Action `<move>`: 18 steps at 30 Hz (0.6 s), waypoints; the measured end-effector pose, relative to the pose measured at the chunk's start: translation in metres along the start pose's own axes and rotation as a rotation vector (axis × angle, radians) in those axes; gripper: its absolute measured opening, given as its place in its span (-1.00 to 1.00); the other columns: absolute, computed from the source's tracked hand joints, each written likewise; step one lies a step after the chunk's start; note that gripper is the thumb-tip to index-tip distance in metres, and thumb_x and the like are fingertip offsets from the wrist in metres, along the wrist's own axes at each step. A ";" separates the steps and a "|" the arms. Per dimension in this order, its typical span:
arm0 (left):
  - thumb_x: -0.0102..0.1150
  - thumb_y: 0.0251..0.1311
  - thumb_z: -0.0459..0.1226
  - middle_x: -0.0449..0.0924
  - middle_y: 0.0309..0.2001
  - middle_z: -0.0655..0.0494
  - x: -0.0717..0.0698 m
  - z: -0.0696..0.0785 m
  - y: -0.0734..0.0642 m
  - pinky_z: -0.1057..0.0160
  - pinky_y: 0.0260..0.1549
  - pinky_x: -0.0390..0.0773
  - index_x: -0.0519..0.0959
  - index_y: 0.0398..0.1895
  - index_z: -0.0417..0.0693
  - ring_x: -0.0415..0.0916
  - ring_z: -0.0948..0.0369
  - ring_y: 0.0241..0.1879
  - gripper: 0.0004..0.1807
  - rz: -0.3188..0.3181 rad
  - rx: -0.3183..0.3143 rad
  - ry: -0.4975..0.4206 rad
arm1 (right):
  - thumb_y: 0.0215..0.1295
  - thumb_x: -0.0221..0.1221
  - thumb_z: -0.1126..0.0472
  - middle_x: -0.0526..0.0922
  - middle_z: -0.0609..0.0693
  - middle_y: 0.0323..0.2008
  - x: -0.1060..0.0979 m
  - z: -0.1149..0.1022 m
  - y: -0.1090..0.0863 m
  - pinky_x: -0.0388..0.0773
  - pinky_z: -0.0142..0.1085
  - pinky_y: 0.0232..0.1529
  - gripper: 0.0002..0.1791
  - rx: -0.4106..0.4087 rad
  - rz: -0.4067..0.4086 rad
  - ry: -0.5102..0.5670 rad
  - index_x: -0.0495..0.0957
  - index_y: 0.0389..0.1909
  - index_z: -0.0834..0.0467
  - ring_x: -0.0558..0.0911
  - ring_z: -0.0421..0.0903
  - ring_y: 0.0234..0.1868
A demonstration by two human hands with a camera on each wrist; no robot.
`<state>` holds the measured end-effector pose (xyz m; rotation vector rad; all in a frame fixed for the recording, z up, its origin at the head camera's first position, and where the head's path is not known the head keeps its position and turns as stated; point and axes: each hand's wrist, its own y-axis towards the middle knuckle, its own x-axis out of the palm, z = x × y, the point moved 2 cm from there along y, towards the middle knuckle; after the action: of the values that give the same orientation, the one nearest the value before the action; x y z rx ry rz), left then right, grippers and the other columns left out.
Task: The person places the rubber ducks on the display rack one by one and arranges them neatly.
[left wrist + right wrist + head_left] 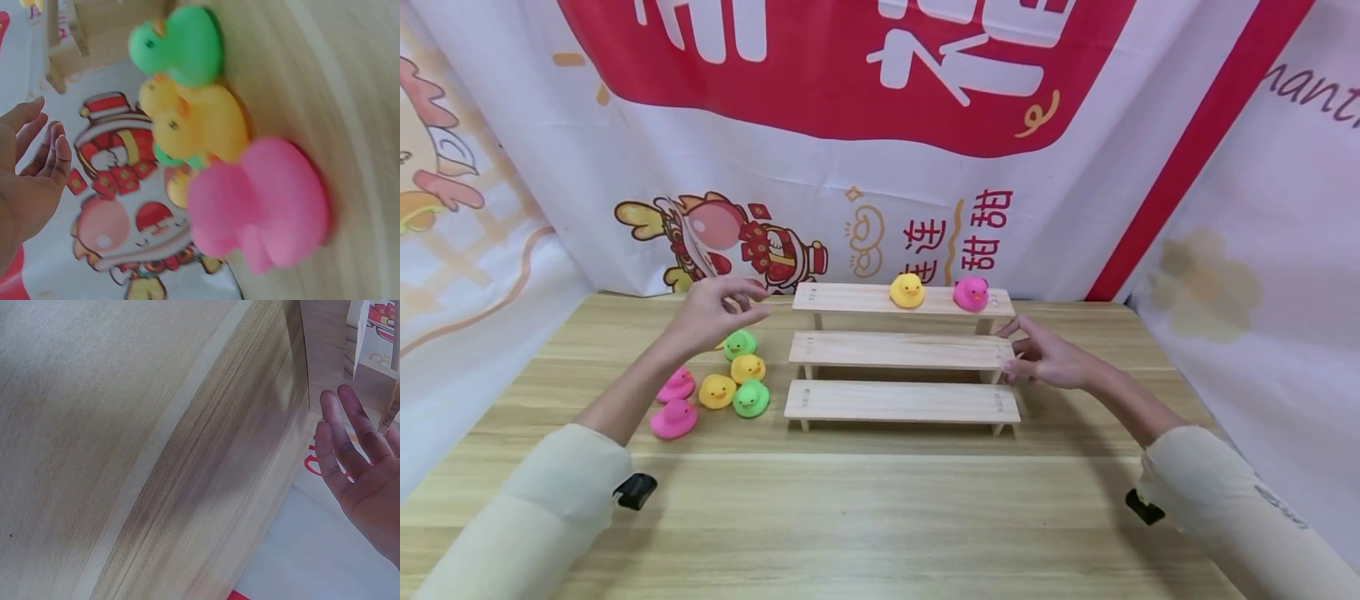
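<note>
A three-tier wooden step shelf (901, 401) stands on the table. A yellow rubber duck (907, 291) and a pink rubber duck (971, 294) sit on its top tier. To the left of the shelf, the left hand (715, 312) is held in the air with nothing between its loosely bent fingers. Below and around it on the table are green (751, 398), yellow (717, 391) and pink (674, 419) rubber ducks in a loose group. At the shelf's right end, the right hand (1048, 357) is by the middle tier, its fingers (342, 447) mostly straight; firm contact is unclear.
A wood-grain table (850, 517) extends in front of the shelf. Behind it hangs a printed cloth (820, 158) with red and white lettering, and more cloth covers both sides. Dark straps (636, 491) show near the sleeves.
</note>
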<state>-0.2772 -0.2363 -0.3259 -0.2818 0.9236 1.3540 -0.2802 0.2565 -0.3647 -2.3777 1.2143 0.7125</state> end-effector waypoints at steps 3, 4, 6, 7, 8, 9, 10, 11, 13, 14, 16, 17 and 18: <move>0.38 0.32 -0.31 0.65 0.07 -0.25 -0.005 -0.014 -0.004 0.43 -0.32 0.58 0.70 0.02 -0.30 0.59 -0.01 -0.16 -0.71 -0.007 -0.052 0.039 | 0.50 0.15 0.35 0.72 0.29 -0.19 0.000 -0.001 0.000 0.67 -0.08 -0.37 -0.54 -0.004 -0.004 0.003 0.14 0.24 0.30 0.68 0.20 -0.19; 0.37 0.32 -0.32 0.65 0.06 -0.27 -0.006 -0.019 -0.005 0.42 -0.34 0.58 0.70 0.02 -0.31 0.59 -0.02 -0.16 -0.71 -0.008 -0.065 0.051 | 0.50 0.15 0.35 0.72 0.29 -0.19 0.000 -0.001 0.000 0.66 -0.08 -0.37 -0.54 -0.005 -0.006 0.004 0.14 0.24 0.30 0.68 0.19 -0.19; 0.36 0.32 -0.33 0.66 0.03 -0.29 -0.009 -0.028 -0.005 0.41 -0.37 0.58 0.69 0.02 -0.33 0.59 -0.04 -0.15 -0.72 -0.008 -0.090 0.065 | 0.50 0.15 0.35 0.72 0.29 -0.18 -0.001 -0.001 0.000 0.66 -0.09 -0.36 -0.54 0.002 -0.006 0.003 0.14 0.24 0.29 0.68 0.19 -0.19; 0.36 0.32 -0.34 0.67 0.00 -0.30 -0.010 -0.033 -0.005 0.40 -0.38 0.58 0.69 0.02 -0.35 0.58 -0.05 -0.15 -0.72 -0.008 -0.100 0.069 | 0.50 0.15 0.34 0.72 0.28 -0.18 -0.001 -0.001 -0.001 0.66 -0.09 -0.36 -0.53 0.008 -0.005 0.000 0.14 0.24 0.29 0.68 0.19 -0.19; 0.36 0.32 -0.36 0.67 -0.03 -0.32 -0.011 -0.037 -0.004 0.39 -0.41 0.58 0.69 0.01 -0.37 0.58 -0.05 -0.17 -0.72 -0.009 -0.111 0.069 | 0.50 0.15 0.34 0.71 0.28 -0.18 -0.002 -0.001 -0.001 0.66 -0.09 -0.36 -0.53 0.013 -0.006 -0.001 0.14 0.25 0.28 0.67 0.19 -0.18; 0.35 0.32 -0.36 0.67 -0.05 -0.32 -0.012 -0.042 -0.004 0.38 -0.45 0.58 0.68 0.01 -0.39 0.57 -0.04 -0.18 -0.72 -0.012 -0.124 0.071 | 0.50 0.15 0.35 0.71 0.27 -0.18 -0.002 -0.001 -0.001 0.66 -0.09 -0.36 -0.52 0.012 -0.005 -0.002 0.13 0.25 0.29 0.67 0.19 -0.18; 0.34 0.33 -0.36 0.67 -0.06 -0.33 -0.013 -0.046 -0.003 0.37 -0.47 0.57 0.68 0.01 -0.40 0.56 -0.03 -0.20 -0.72 -0.016 -0.138 0.074 | 0.49 0.15 0.35 0.72 0.27 -0.18 -0.002 -0.001 -0.001 0.66 -0.09 -0.36 -0.52 0.014 -0.005 -0.001 0.14 0.25 0.30 0.67 0.19 -0.18; 0.34 0.33 -0.35 0.67 -0.07 -0.33 -0.014 -0.051 -0.003 0.37 -0.49 0.56 0.68 0.02 -0.41 0.55 -0.01 -0.23 -0.70 -0.022 -0.155 0.075 | 0.49 0.16 0.34 0.72 0.26 -0.18 -0.002 -0.001 -0.001 0.66 -0.09 -0.35 -0.52 0.019 -0.004 -0.002 0.14 0.25 0.29 0.67 0.20 -0.18; 0.32 0.34 -0.35 0.66 -0.07 -0.37 -0.016 -0.059 -0.003 0.34 -0.54 0.55 0.66 0.04 -0.44 0.52 0.04 -0.28 -0.68 -0.035 -0.183 0.084 | 0.49 0.16 0.34 0.72 0.26 -0.19 -0.002 -0.001 -0.001 0.65 -0.09 -0.35 -0.51 0.019 -0.007 0.000 0.14 0.26 0.30 0.67 0.21 -0.17; 0.32 0.34 -0.35 0.66 -0.07 -0.37 -0.017 -0.064 -0.003 0.34 -0.54 0.54 0.66 0.05 -0.45 0.51 0.06 -0.29 -0.68 -0.039 -0.199 0.094 | 0.49 0.16 0.34 0.72 0.25 -0.18 -0.002 -0.001 -0.001 0.65 -0.08 -0.34 -0.51 0.020 -0.008 -0.002 0.14 0.26 0.30 0.67 0.22 -0.17; 0.32 0.34 -0.35 0.66 -0.05 -0.40 -0.018 -0.071 -0.003 0.33 -0.54 0.52 0.64 0.06 -0.47 0.52 0.06 -0.30 -0.65 -0.049 -0.220 0.108 | 0.49 0.16 0.34 0.72 0.25 -0.18 -0.002 -0.002 -0.001 0.65 -0.08 -0.33 -0.51 0.022 -0.011 0.000 0.14 0.26 0.30 0.67 0.22 -0.16; 0.32 0.33 -0.35 0.65 -0.03 -0.43 -0.019 -0.075 -0.003 0.32 -0.51 0.53 0.63 0.07 -0.48 0.53 0.02 -0.27 -0.64 -0.055 -0.230 0.112 | 0.49 0.16 0.33 0.72 0.24 -0.18 -0.002 -0.002 -0.001 0.65 -0.08 -0.33 -0.51 0.024 -0.012 0.000 0.14 0.27 0.30 0.67 0.21 -0.16; 0.32 0.33 -0.35 0.64 -0.01 -0.45 -0.019 -0.077 -0.003 0.31 -0.48 0.54 0.62 0.07 -0.49 0.55 -0.02 -0.24 -0.63 -0.062 -0.239 0.116 | 0.49 0.16 0.33 0.72 0.24 -0.18 -0.002 -0.002 -0.001 0.65 -0.08 -0.33 -0.50 0.026 -0.012 -0.001 0.14 0.27 0.30 0.67 0.21 -0.16</move>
<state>-0.3041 -0.3018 -0.3626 -0.5720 0.8417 1.4032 -0.2796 0.2567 -0.3618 -2.3619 1.2013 0.6899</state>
